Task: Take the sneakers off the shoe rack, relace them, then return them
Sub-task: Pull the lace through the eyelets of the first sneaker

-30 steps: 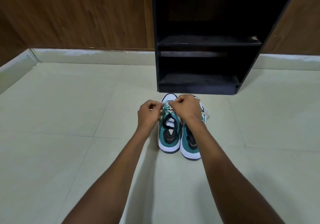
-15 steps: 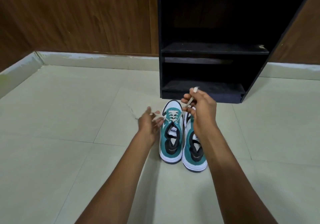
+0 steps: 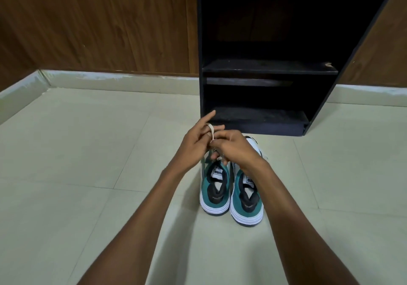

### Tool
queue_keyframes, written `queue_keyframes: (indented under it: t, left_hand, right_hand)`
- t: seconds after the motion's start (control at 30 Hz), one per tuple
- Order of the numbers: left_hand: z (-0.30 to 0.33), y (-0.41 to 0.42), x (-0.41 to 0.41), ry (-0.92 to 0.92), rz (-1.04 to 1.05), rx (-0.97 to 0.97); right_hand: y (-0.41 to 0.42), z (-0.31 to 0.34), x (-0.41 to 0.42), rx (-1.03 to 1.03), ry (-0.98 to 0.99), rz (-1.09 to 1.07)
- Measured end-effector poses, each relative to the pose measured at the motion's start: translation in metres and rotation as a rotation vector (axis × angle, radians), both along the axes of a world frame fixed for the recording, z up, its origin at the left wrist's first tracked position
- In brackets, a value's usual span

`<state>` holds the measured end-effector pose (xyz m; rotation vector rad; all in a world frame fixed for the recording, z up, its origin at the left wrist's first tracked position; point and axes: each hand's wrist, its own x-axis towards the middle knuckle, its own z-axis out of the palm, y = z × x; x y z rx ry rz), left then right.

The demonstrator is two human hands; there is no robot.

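Two hands knot one lace in front of the shoe rack (image 3: 259,71).
Left hand (image 3: 196,141) loops the lace (image 3: 211,131) over a finger; right hand (image 3: 235,148) fingers pinch it above the left sneaker (image 3: 214,187), forming a bow.

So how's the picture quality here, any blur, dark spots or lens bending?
Head view: the shoe rack interior is nearly black, detail lost; the left hand fingertips and lace are slightly motion-blurred; wide-angle bending slants the rack's right side; the sneakers and floor are evenly lit, without glare.
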<state>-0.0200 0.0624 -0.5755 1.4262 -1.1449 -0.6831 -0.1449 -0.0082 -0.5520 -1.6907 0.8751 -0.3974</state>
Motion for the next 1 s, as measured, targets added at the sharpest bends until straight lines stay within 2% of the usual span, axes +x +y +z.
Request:
queue_keyframes:
  t: [0.13, 0.3, 0.43, 0.6, 0.67, 0.77, 0.83, 0.93, 1.0]
  left_hand:
    - [-0.002, 0.000, 0.017, -0.128, 0.077, 0.032]
    - [-0.003, 0.005, 0.002, -0.034, 0.084, -0.037]
    - [-0.002, 0.006, -0.007, -0.040, 0.059, -0.012]
    - [-0.004, 0.009, -0.009, -0.376, 0.054, 0.014]
    - [-0.005, 0.012, -0.009, -0.464, 0.119, 0.040]
    - [-0.011, 0.015, -0.008, -0.775, 0.156, -0.002]
    - [-0.016, 0.017, -0.008, -0.905, 0.172, -0.063]
    - [-0.024, 0.017, -0.005, -0.884, 0.194, -0.059]
    - [-0.024, 0.016, -0.005, -0.700, 0.133, 0.022]
  right_hand:
    - [-0.006, -0.003, -0.007, -0.098, -0.052, -0.131]
    - [-0.006, -0.002, -0.011, -0.029, -0.134, -0.142]
    - [-0.002, 0.000, -0.013, -0.089, -0.137, -0.196]
    - [-0.003, 0.000, -0.017, -0.248, -0.053, -0.229]
    - [-0.005, -0.001, -0.019, -0.233, -0.047, -0.251]
    - [-0.006, -0.005, -0.019, -0.201, -0.032, -0.277]
    - [-0.005, -0.009, -0.018, -0.198, -0.020, -0.307]
    - [-0.007, -0.013, -0.019, -0.179, -0.026, -0.403]
    - [-0.006, -0.012, -0.020, -0.133, -0.046, -0.416]
